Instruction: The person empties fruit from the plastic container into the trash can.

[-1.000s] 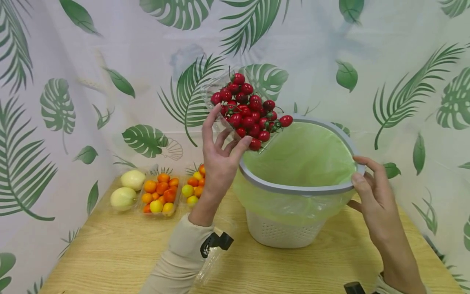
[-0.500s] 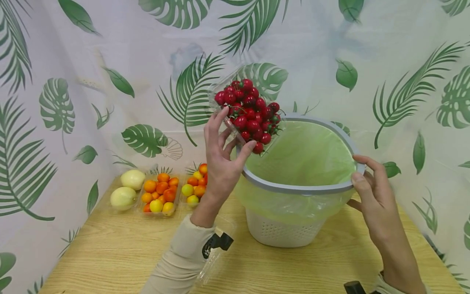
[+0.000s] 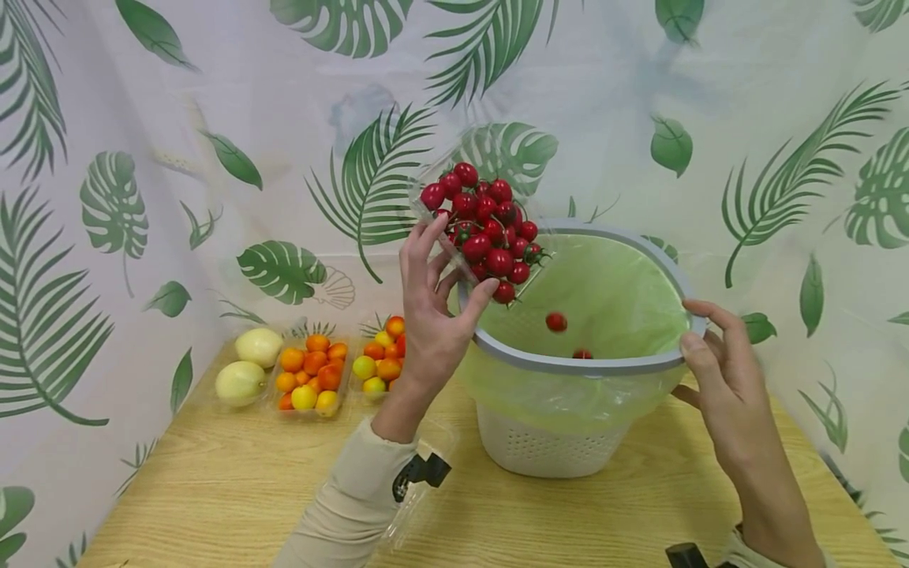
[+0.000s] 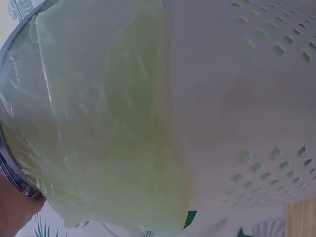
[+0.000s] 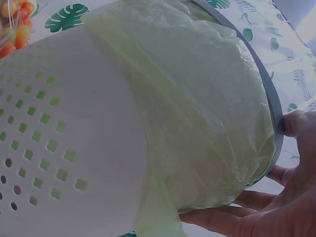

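Observation:
My left hand [image 3: 439,315] grips a clear plastic tray [image 3: 420,175] of red cherry tomatoes [image 3: 483,225], tilted down to the right at the near-left rim of a white perforated bin [image 3: 550,442]. A loose cherry tomato [image 3: 557,322] is in the air inside the bin's mouth, and another shows low behind the front rim. The bin has a grey rim ring [image 3: 582,366] over a pale green plastic liner [image 3: 604,292]. My right hand [image 3: 724,379] pinches that rim on the right side, thumb on top; in the right wrist view its fingers [image 5: 212,219] reach beneath the liner's fold.
At the left of the wooden table [image 3: 234,489] stand two pale yellow melons [image 3: 245,384] and a clear box of orange and yellow tomatoes [image 3: 312,375]. A similar box [image 3: 376,367] is partly behind my left forearm. A clear plastic lid [image 3: 412,509] lies beneath that wrist. Leaf-patterned cloth hangs behind.
The tray of cherry tomatoes has come slightly down and right in my left hand. Two tomatoes have dropped from it into the bin's mouth. My right hand stays on the rim.

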The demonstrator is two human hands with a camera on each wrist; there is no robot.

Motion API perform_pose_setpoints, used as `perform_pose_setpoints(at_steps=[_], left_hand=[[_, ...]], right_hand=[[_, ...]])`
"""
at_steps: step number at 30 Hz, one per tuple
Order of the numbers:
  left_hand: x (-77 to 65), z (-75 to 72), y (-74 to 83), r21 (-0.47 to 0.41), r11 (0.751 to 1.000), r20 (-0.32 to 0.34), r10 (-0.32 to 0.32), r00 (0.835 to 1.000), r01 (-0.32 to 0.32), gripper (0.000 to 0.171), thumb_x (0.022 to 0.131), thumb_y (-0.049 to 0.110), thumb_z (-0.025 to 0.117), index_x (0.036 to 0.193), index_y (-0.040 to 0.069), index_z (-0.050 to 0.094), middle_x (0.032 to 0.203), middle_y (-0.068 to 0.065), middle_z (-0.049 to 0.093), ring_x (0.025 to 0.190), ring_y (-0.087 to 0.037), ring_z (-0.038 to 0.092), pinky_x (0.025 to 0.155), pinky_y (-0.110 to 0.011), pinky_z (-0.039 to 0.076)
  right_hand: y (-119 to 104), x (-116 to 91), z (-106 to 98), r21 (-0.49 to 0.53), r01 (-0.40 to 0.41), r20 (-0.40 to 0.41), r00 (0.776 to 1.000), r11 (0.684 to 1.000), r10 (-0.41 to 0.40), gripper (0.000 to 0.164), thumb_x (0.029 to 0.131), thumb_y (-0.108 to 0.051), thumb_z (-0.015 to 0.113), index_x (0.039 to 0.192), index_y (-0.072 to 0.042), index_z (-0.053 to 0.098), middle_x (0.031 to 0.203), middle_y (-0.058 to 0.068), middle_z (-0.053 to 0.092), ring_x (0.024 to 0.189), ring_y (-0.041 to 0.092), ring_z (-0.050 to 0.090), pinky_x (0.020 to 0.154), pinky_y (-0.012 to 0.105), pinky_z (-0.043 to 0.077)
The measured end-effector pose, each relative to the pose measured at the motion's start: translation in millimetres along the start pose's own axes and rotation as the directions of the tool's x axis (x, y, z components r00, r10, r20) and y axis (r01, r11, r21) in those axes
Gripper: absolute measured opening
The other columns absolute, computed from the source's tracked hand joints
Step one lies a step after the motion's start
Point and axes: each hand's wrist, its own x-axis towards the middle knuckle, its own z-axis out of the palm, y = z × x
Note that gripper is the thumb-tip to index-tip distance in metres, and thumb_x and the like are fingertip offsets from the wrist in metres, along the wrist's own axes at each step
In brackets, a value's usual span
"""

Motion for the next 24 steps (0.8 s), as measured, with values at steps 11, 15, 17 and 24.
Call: perform_pose_setpoints(at_steps=[11, 15, 17, 24], left_hand=[[-2.0, -2.7, -1.4, 0.002, 1.000, 0.045, 0.016, 0.999, -0.016, 0.079, 0.085, -0.015, 0.073, 0.153, 0.001, 0.034, 0.164, -0.013, 0.017, 0.132, -0.038, 0.049, 0.102, -0.040, 0.050], [-0.9, -3.2, -0.4, 0.007, 1.000, 0.065, 0.028, 0.997, -0.029, 0.078, 0.085, -0.015, 0.073, 0.152, 0.001, 0.035, 0.163, -0.014, 0.018, 0.129, -0.039, 0.050, 0.101, -0.044, 0.050], [0.0, -3.8, 0.1, 0.013, 0.999, 0.080, 0.036, 0.996, -0.037, 0.076, 0.086, -0.014, 0.073, 0.151, 0.001, 0.037, 0.163, -0.014, 0.020, 0.128, -0.038, 0.051, 0.101, -0.045, 0.051], [4.8, -5.8, 1.2, 0.050, 0.997, 0.146, 0.045, 0.988, -0.053, 0.072, 0.085, -0.012, 0.075, 0.148, 0.001, 0.043, 0.161, -0.016, 0.022, 0.121, -0.032, 0.054, 0.095, -0.046, 0.054]], right_hand=[[-0.5, -0.4, 0.6, -0.015, 0.002, 0.007, 1.000, 1.000, -0.002, 0.047, 0.110, -0.020, 0.042, 0.157, -0.016, 0.036, 0.135, 0.013, 0.053, 0.118, 0.017, 0.056, 0.075, 0.017, 0.054], [-0.6, -0.4, 0.8, -0.009, 0.002, 0.008, 1.000, 1.000, -0.002, 0.047, 0.110, -0.020, 0.043, 0.157, -0.016, 0.036, 0.136, 0.013, 0.052, 0.118, 0.017, 0.056, 0.075, 0.017, 0.054], [-0.7, -0.4, 1.0, -0.005, 0.002, 0.005, 1.000, 1.000, -0.002, 0.047, 0.110, -0.021, 0.043, 0.157, -0.016, 0.036, 0.135, 0.013, 0.054, 0.117, 0.017, 0.056, 0.075, 0.017, 0.055], [-0.6, -0.9, 0.5, 0.002, 0.007, -0.003, 1.000, 1.000, -0.007, 0.046, 0.110, -0.019, 0.043, 0.156, -0.016, 0.037, 0.129, 0.009, 0.058, 0.115, 0.017, 0.057, 0.075, 0.017, 0.054]])
